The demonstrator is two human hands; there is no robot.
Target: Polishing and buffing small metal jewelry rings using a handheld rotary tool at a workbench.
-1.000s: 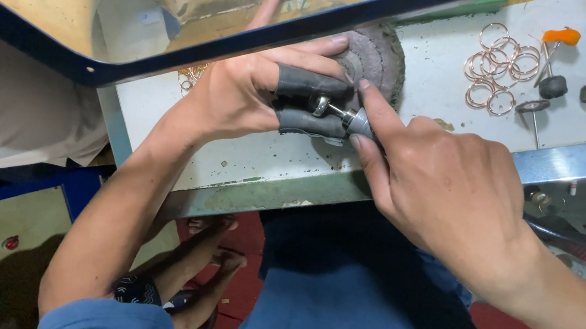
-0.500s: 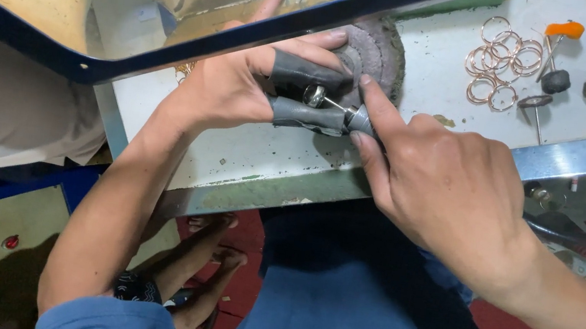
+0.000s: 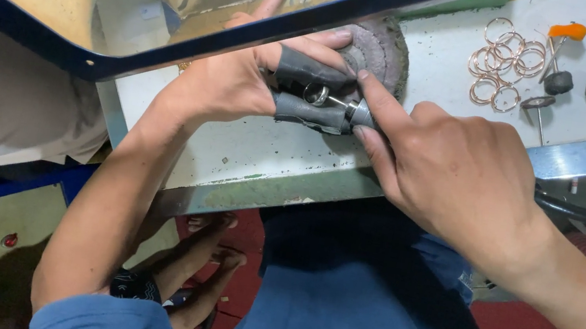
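Seen from above: the left hand (image 3: 231, 86), two fingers (image 3: 307, 70) sheathed in dark rubber, pinches a small silver ring (image 3: 316, 94) closed between them at the bench (image 3: 264, 152) edge. The right hand (image 3: 462, 174) closes around a thin rotary tool (image 3: 353, 112), its tip inside the ring. A cloth buffing wheel (image 3: 383, 50) lies just behind. Polishing well likely needs a steady pinch and light pressure. Copper rings (image 3: 506, 61) lie well apart.
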